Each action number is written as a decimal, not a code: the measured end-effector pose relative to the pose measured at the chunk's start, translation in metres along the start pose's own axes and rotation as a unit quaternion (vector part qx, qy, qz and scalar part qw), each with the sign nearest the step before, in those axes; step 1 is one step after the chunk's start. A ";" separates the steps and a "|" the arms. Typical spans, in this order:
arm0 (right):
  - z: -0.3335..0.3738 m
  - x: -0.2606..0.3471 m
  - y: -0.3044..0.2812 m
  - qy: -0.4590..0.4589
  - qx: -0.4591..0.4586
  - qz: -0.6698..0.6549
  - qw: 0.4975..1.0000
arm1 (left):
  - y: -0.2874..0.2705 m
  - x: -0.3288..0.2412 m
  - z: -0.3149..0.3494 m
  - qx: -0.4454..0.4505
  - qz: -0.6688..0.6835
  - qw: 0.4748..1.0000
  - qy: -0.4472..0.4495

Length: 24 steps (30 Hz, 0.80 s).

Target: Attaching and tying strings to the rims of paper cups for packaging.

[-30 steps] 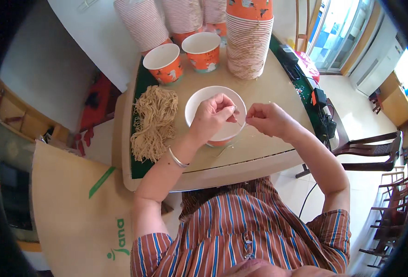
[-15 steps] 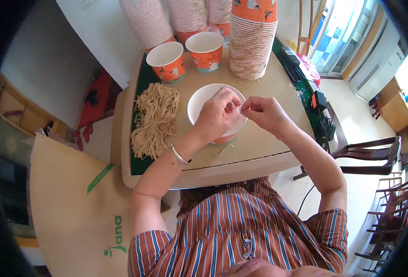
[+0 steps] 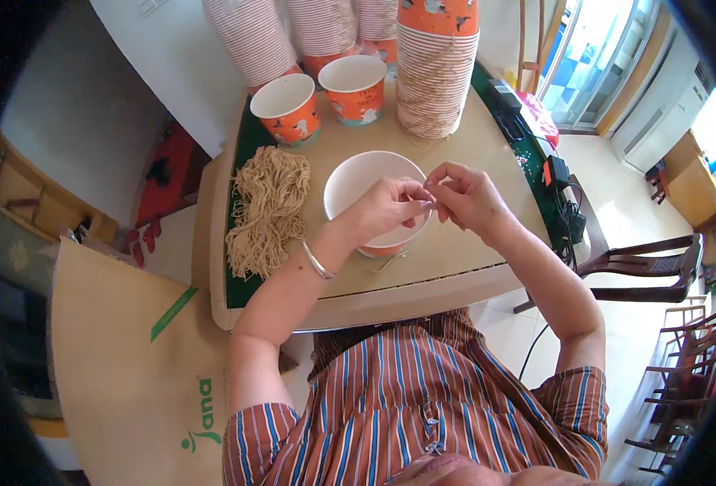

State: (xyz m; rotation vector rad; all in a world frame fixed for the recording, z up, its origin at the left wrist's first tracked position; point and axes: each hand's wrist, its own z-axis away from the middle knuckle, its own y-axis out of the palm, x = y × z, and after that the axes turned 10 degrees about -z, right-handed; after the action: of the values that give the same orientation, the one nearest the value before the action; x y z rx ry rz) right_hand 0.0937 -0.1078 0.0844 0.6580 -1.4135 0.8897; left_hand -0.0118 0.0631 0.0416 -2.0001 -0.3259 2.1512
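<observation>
Above the right rim of a white-lined paper bucket [image 3: 356,180], my two hands meet fingertip to fingertip. Thumb and fingers of my left hand [image 3: 386,206] are pinched, and my right hand [image 3: 473,198] pinches close against it. A thin strand of string seems to be between them, mostly hidden by the fingers. The bucket stands upright on the table, an orange band showing below its rim. Short pieces of string [image 3: 390,262] lie by its base. Left of the bucket rests a loose bundle of beige string [image 3: 269,206].
Two orange patterned buckets [image 3: 286,113] stand behind, upright. Tall stacks of nested buckets [image 3: 435,81] line the back. Black adapters and cables [image 3: 567,198] run along the table's right edge. A cardboard sheet [image 3: 131,348] leans at the left, and a dark chair [image 3: 641,271] stands right.
Both hands remain above the bucket's right rim. My left fingers have loosened from a tighter curl and turned, and my right fingers have arched higher. The view has shifted slightly.
</observation>
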 end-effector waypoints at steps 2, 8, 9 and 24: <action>0.000 -0.003 -0.003 0.002 -0.010 -0.014 1.000 | 0.000 0.003 -0.003 0.010 -0.006 1.000 -0.005; 0.000 -0.013 -0.011 -0.009 0.004 -0.043 0.999 | 0.005 0.006 -0.005 0.004 -0.031 0.999 0.014; 0.001 -0.013 -0.011 -0.013 0.013 -0.042 0.999 | 0.006 0.007 -0.005 -0.005 -0.037 0.999 0.024; 0.033 -0.022 -0.027 -0.034 0.037 0.206 0.977 | 0.004 -0.014 -0.005 -0.012 -0.053 0.998 -0.038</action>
State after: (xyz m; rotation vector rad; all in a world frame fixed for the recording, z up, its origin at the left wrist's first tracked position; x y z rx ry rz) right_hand 0.0994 -0.1526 0.0683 0.4582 -1.6159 1.2582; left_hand -0.0058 0.0559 0.0531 -1.8721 -0.4617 2.1706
